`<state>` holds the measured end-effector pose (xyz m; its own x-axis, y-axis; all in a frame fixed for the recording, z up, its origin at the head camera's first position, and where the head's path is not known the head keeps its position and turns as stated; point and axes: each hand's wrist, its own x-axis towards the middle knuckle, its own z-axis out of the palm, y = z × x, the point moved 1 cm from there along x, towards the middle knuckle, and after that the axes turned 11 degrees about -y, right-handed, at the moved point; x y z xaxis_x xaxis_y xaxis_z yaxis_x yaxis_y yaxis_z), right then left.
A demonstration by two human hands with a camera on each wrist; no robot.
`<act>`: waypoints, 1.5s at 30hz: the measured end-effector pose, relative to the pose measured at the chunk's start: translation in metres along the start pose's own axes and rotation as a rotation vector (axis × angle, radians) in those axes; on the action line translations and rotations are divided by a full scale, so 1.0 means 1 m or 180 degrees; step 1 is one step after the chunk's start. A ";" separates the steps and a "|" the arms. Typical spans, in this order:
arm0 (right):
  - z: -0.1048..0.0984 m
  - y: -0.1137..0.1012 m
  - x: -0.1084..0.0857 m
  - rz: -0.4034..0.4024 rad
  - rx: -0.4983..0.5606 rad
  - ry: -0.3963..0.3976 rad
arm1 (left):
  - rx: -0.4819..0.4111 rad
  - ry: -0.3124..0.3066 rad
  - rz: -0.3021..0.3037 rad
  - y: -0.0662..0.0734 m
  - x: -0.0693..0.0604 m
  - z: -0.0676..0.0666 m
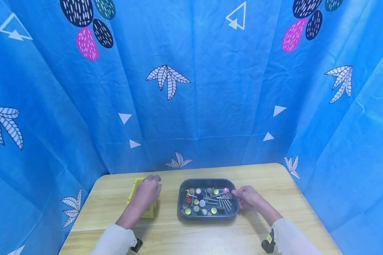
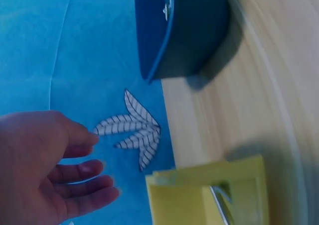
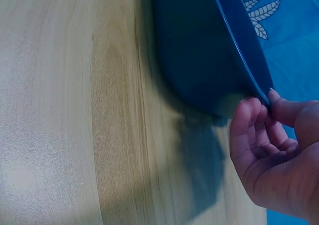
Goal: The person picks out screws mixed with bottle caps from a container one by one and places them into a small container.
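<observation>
A dark grey-blue tray (image 1: 207, 216) stands on the table, holding several round caps (image 1: 202, 203) in gold, silver, red and pink along with several silver nails or screws (image 1: 225, 203). My right hand (image 1: 249, 197) pinches its right rim between thumb and fingers, as the right wrist view shows close up at the tray's corner (image 3: 209, 60). Above a yellow box (image 1: 149, 213) at the left hovers my left hand (image 1: 148, 191), fingers loosely bent around nothing. In the left wrist view a thin metal piece (image 2: 219, 205) lies inside the yellow box (image 2: 172, 200); its kind is unclear.
A light wood-grain table (image 1: 207, 237) with rounded back corners carries both containers. Blue patterned cloth (image 1: 194, 106) hangs behind the table and along both sides. A wrist camera (image 1: 268, 244) sits on the right forearm, another (image 1: 136, 245) on the left.
</observation>
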<state>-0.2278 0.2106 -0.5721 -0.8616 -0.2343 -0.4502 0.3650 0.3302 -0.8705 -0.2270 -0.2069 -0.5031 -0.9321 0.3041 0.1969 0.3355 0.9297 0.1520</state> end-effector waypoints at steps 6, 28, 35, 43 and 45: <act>0.001 0.001 0.001 0.0001 0.0090 -0.0042 | -0.0326 -0.0373 -0.0019 0.023 0.015 0.001; 0.002 0.002 0.003 -0.0052 0.0199 -0.0105 | -0.0493 -0.1061 0.0652 0.076 0.048 0.045; 0.003 0.001 0.002 -0.0061 0.0218 -0.0133 | -0.0307 -0.1292 0.0982 0.087 0.053 0.065; 0.002 0.001 0.001 -0.0087 0.0217 -0.0138 | 0.0417 -0.1125 0.1340 0.095 0.055 0.085; 0.003 0.000 0.000 -0.0075 0.0208 -0.0122 | 0.0546 -0.1087 0.1382 0.097 0.055 0.088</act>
<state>-0.2270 0.2083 -0.5732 -0.8566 -0.2765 -0.4356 0.3681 0.2642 -0.8915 -0.2578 -0.0816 -0.5625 -0.7148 0.6887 -0.1218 0.6967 0.7164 -0.0376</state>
